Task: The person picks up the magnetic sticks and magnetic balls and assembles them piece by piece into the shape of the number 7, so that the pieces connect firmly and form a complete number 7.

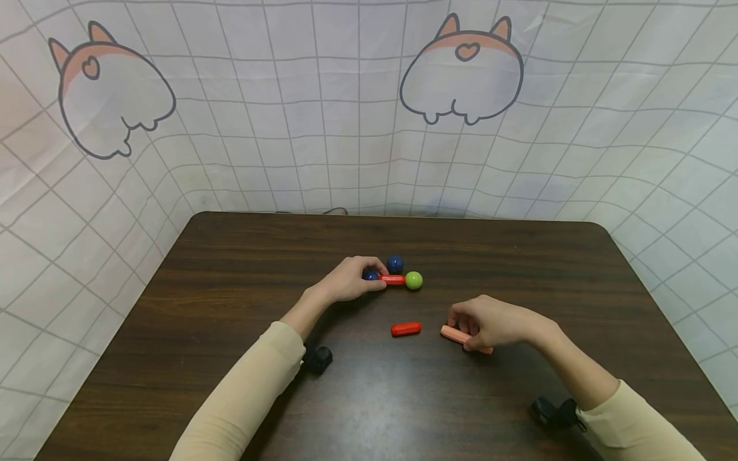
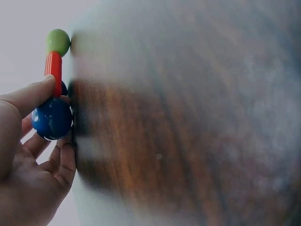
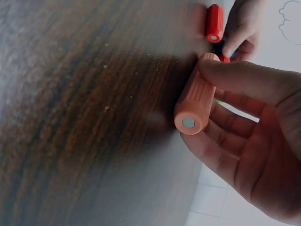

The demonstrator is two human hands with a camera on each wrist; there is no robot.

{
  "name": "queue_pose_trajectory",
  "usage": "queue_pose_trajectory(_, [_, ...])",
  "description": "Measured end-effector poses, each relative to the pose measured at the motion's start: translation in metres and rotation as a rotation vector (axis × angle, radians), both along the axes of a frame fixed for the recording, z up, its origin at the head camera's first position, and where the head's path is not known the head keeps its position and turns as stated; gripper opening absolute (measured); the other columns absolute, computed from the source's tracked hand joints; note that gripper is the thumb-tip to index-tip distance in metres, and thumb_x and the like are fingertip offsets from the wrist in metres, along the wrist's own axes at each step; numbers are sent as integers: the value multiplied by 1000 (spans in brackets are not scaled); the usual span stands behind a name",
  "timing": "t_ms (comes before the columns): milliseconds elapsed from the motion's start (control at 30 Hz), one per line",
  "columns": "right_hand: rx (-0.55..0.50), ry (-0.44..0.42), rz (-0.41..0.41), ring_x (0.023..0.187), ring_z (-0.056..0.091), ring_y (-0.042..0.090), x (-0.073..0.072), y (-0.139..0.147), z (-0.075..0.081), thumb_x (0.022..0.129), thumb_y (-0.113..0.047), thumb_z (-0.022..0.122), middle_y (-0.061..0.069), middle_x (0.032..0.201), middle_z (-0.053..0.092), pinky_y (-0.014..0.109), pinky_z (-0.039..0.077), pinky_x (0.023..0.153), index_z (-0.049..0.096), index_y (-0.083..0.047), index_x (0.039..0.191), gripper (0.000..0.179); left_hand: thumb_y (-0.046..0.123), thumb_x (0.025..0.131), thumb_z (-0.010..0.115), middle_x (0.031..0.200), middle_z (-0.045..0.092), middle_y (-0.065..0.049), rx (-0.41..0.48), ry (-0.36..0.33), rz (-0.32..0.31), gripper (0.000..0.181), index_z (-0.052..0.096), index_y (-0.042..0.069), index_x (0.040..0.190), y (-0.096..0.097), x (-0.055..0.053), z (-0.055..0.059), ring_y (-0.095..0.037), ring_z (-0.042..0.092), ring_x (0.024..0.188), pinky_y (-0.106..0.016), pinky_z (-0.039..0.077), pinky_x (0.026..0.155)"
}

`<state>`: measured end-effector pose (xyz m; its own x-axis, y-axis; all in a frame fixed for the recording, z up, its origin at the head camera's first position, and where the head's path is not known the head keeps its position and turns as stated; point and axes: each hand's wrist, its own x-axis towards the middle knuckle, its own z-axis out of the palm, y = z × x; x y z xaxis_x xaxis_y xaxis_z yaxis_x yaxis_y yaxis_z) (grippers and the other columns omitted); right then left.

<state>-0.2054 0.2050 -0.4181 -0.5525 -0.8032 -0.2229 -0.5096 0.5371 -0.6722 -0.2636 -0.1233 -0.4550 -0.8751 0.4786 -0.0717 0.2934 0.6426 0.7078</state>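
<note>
My left hand (image 1: pixel 348 280) pinches a short red magnetic rod (image 2: pixel 54 70) between thumb and fingers. A blue ball (image 2: pixel 52 117) sits at the rod's near end, within the curve of the fingers. A green ball (image 1: pixel 413 280) meets its other end. Just behind them on the table is a second blue ball (image 1: pixel 394 264). My right hand (image 1: pixel 500 319) holds a longer salmon-coloured rod (image 3: pixel 196 99) between thumb and fingers, low over the tabletop. A round silvery disc shows in that rod's end. Between the hands lies a loose red rod (image 1: pixel 406 329).
The dark wood-grain table (image 1: pixel 277 243) has rounded back corners. A white grid-patterned cloth (image 1: pixel 357 141) with cartoon drawings hangs behind it and at both sides. Dark wrist cameras stick out beside the left sleeve (image 1: pixel 248 390) and the right sleeve (image 1: pixel 634 419).
</note>
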Motion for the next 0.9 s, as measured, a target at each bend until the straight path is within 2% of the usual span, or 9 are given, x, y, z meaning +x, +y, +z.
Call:
queue_pose_trajectory(133, [-24,61,37,63,55,6,-2,0,-1,86,-1,72,-8,79,60,30,49,57,66,-12,105,23,26,97,74,106,65,0,1,1,-3,21,71,16,115,0,0,0,-19,56,91,-34,47,81])
queue_pose_trajectory(267, [-2,80,19,68,54,8,-2,0,-1,85,0,70,-7,81,60,30,49,60,66,-12,107,25,26,97,74,106,65,0,4,1,-7,20,71,16,115,-1,1,-1,-18,56,91,-34,47,81])
queue_pose_trajectory(400, [45,53,-25,71,56,9,-3,-2,1,87,0,70,-6,84,60,30,49,64,66,-11,111,27,26,97,74,106,65,0,6,2,-6,20,71,16,114,-1,1,-1,-19,56,91,-34,47,81])
queue_pose_trajectory(633, [16,-69,-73,57,58,13,-4,-5,4,91,1,68,0,80,62,31,50,64,64,-7,118,28,26,97,74,105,66,1,4,5,-8,20,71,16,114,0,-1,-2,-18,56,90,-33,48,81])
queue_pose_trajectory(733, [2,-71,-79,57,59,14,-5,-7,3,92,0,68,1,79,62,32,51,64,63,-6,118,27,26,97,74,104,66,1,4,6,-8,20,71,16,114,0,-1,-3,-18,56,90,-33,48,81])
queue_pose_trajectory(900, [0,-30,-88,67,61,14,-8,-11,3,93,-3,67,-2,82,63,32,51,69,63,-7,119,27,26,97,75,104,66,2,5,9,-7,20,71,16,113,1,-1,-4,-17,57,89,-33,48,81])
